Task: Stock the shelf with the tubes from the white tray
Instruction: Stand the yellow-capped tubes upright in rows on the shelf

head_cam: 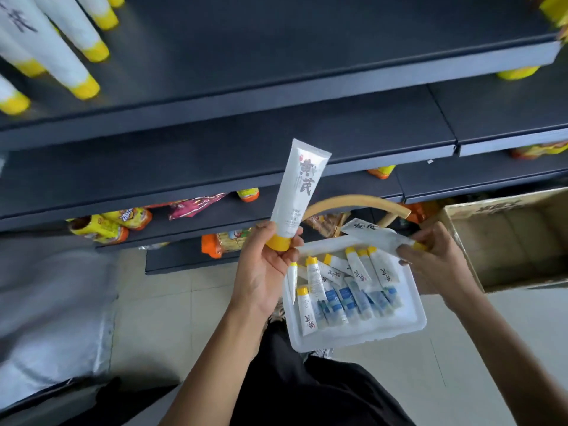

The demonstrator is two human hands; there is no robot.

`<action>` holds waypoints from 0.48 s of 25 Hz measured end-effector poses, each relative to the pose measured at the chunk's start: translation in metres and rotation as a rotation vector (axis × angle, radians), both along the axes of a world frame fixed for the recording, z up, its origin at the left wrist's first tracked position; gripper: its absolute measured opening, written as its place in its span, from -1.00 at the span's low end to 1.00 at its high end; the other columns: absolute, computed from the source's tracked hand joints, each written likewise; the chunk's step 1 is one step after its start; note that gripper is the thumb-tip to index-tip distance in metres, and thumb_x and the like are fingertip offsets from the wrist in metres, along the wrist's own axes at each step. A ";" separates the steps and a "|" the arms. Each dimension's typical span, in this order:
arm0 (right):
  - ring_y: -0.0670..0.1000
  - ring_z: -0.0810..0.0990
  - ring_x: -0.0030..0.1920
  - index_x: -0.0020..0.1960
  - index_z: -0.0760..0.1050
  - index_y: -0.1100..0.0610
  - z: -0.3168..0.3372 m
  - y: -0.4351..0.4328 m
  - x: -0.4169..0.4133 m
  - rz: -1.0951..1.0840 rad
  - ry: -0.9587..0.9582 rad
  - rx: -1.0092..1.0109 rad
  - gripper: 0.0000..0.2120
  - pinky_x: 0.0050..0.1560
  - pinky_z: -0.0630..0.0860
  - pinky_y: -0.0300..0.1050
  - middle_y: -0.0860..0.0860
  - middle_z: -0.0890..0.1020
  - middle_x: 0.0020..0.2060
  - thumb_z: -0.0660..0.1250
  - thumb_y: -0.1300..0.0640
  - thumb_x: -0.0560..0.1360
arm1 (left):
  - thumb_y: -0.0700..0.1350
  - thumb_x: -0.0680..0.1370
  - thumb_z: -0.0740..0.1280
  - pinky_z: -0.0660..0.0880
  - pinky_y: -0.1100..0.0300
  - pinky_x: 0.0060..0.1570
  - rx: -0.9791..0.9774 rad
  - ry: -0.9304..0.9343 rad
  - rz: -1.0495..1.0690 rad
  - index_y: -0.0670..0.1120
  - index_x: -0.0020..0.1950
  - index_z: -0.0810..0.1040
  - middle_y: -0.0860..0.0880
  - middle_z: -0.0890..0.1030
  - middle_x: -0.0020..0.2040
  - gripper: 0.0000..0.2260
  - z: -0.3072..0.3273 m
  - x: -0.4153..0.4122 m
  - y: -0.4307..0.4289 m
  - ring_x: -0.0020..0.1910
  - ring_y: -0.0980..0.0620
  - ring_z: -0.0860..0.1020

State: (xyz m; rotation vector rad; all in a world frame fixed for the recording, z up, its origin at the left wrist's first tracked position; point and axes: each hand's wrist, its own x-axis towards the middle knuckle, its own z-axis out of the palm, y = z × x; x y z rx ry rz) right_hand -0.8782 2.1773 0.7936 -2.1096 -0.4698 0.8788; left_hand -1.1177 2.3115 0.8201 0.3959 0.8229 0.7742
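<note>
dark matte shelf (276,96) — left hand (270,265) grips glossy yellow-capped tube (298,192).

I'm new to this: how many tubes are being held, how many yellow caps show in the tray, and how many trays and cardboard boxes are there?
Held tubes: 2 (upright tube in left hand, slanted tube in right hand)
Yellow caps showing in the tray: 7
White tray: 1
Cardboard box: 1
Total: 11
</note>
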 end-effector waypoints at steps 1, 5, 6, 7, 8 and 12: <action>0.26 0.70 -0.11 -0.12 0.42 0.05 0.014 -0.002 -0.004 -0.016 0.018 0.057 -0.63 -0.04 0.59 0.23 0.06 0.70 -0.23 0.52 -0.01 0.21 | -0.12 0.56 0.33 0.56 0.20 -0.23 0.040 -0.029 -0.006 -0.17 0.13 0.55 -0.19 0.67 -0.09 -0.81 0.009 -0.001 0.001 -0.23 -0.01 0.64; 0.21 0.72 -0.17 -0.08 0.40 0.10 0.058 -0.003 -0.017 -0.069 -0.029 0.311 -0.68 -0.20 0.63 0.02 0.13 0.69 -0.08 0.51 0.34 0.41 | -0.08 0.60 0.22 0.58 0.15 -0.14 0.221 -0.124 -0.026 -0.20 0.33 0.47 -0.19 0.66 -0.07 -0.66 0.047 -0.002 0.012 -0.16 -0.06 0.65; 0.16 0.73 -0.19 -0.08 0.39 0.09 0.069 0.000 -0.020 -0.070 -0.033 0.368 -0.68 -0.23 0.63 -0.06 0.04 0.70 -0.12 0.48 0.39 0.44 | -0.09 0.60 0.20 0.59 0.14 -0.14 0.265 -0.148 -0.033 -0.20 0.36 0.44 -0.20 0.66 -0.06 -0.64 0.057 -0.001 0.017 -0.14 -0.08 0.65; 0.10 0.74 -0.21 -0.07 0.37 0.09 0.080 0.003 -0.024 -0.059 -0.021 0.413 -0.67 -0.26 0.63 -0.16 -0.04 0.71 -0.17 0.44 0.42 0.46 | -0.09 0.61 0.19 0.59 0.13 -0.14 0.305 -0.169 -0.044 -0.19 0.37 0.43 -0.21 0.66 -0.04 -0.64 0.066 0.000 0.022 -0.12 -0.11 0.66; 0.04 0.74 -0.23 -0.06 0.34 0.10 0.090 0.007 -0.027 -0.042 0.001 0.457 -0.67 -0.29 0.61 -0.22 -0.08 0.71 -0.21 0.39 0.45 0.48 | -0.10 0.61 0.18 0.58 0.12 -0.15 0.345 -0.188 -0.053 -0.19 0.38 0.44 -0.22 0.65 -0.03 -0.64 0.075 0.001 0.027 -0.12 -0.12 0.65; 0.09 0.69 -0.07 0.15 0.31 0.06 0.121 0.038 -0.036 0.044 -0.006 0.603 -0.68 -0.22 0.58 -0.20 0.22 0.60 0.07 0.26 0.42 0.58 | -0.11 0.61 0.14 0.52 0.07 -0.20 0.463 -0.236 -0.049 -0.16 0.45 0.41 -0.23 0.59 -0.06 -0.59 0.109 0.006 0.055 -0.14 -0.15 0.57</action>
